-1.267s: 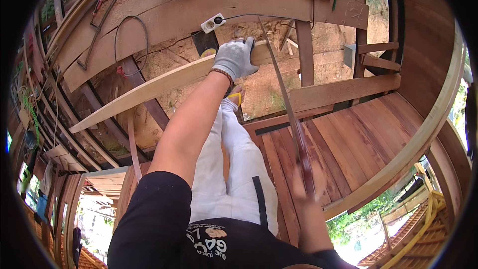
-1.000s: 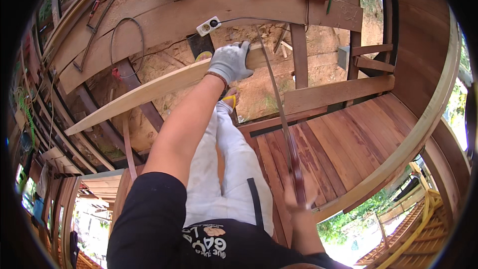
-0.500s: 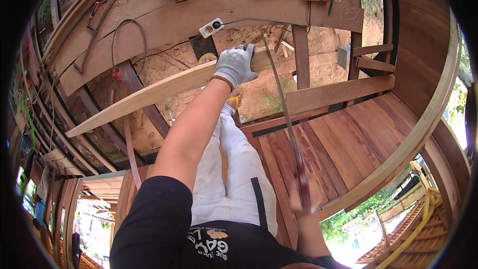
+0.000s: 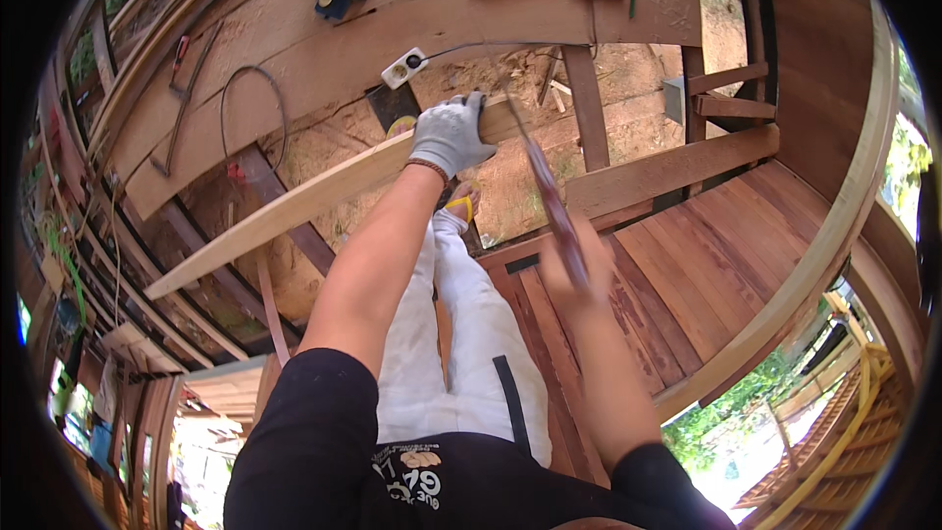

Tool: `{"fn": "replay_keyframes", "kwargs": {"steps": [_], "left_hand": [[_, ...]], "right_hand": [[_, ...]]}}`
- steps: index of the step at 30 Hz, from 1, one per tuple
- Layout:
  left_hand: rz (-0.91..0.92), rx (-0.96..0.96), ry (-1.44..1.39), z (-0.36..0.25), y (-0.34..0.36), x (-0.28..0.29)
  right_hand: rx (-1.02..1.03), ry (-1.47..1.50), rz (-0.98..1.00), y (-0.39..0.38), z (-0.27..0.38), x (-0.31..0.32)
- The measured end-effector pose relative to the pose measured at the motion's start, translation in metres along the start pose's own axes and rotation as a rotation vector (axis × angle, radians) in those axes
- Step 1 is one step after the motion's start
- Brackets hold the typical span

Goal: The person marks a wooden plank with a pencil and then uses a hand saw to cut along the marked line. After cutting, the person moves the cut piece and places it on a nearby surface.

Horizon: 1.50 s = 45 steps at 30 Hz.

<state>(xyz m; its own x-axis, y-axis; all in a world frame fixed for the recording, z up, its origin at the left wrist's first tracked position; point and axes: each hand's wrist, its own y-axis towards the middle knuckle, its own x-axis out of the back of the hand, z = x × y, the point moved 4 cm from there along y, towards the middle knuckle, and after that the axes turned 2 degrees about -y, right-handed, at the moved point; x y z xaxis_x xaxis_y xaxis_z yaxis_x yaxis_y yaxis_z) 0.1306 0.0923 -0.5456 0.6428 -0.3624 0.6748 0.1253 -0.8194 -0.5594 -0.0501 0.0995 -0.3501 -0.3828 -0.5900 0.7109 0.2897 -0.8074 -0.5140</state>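
Looks like we're mid-cut, our gloved left hand [image 4: 449, 133] gripping the plank [image 4: 294, 198] near its right end, our blurry right hand [image 4: 595, 260] clenched round the handsaw [image 4: 552, 193] at that end, so the next stroke probably wants firm bracing.

A black shirt [image 4: 481, 471], white trousers [image 4: 481, 339] and one grey glove [image 4: 444, 140] were worn.
Short sleeves [image 4: 299, 432] ended at seven and five o'clock; white lettering [image 4: 428, 484] marked the shirt at six. The glove covered the left hand [image 4: 451, 132] toward twelve, a brown wristband [image 4: 430, 168] beside it; the right hand [image 4: 586, 265] was bare. A black strip [image 4: 511, 402] lay on the trousers; a yellow strap [image 4: 467, 209] crossed one foot [image 4: 457, 194].
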Motion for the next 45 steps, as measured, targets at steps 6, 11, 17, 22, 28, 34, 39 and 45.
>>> {"fn": "replay_keyframes", "kwargs": {"steps": [6,11,17,22,28,34,39,45], "left_hand": [[0.054,0.035,0.059,0.007,-0.004,0.002],[-0.040,-0.010,0.017,-0.001,-0.006,-0.004],[-0.058,-0.001,0.043,-0.003,0.001,0.002],[-0.120,-0.066,0.030,-0.005,-0.001,-0.010],[-0.103,-0.016,0.069,-0.005,-0.005,-0.010],[-0.102,-0.010,0.054,-0.009,-0.010,-0.004],[-0.048,0.017,0.058,-0.005,-0.011,-0.014],[-0.066,0.008,0.062,-0.013,-0.012,-0.002]], "right_hand": [[0.151,-0.088,-0.085,-0.087,-0.010,0.040],[0.287,-0.136,-0.098,-0.059,-0.019,0.021],[0.320,0.150,-0.217,-0.046,-0.016,0.017],[0.311,0.274,-0.072,-0.093,-0.032,0.041],[0.292,0.248,-0.212,-0.028,-0.028,-0.006],[0.171,-0.105,0.023,-0.101,-0.040,0.032],[0.301,0.186,-0.327,-0.046,-0.033,0.004],[0.108,0.169,-0.017,-0.128,-0.034,0.058]]}}
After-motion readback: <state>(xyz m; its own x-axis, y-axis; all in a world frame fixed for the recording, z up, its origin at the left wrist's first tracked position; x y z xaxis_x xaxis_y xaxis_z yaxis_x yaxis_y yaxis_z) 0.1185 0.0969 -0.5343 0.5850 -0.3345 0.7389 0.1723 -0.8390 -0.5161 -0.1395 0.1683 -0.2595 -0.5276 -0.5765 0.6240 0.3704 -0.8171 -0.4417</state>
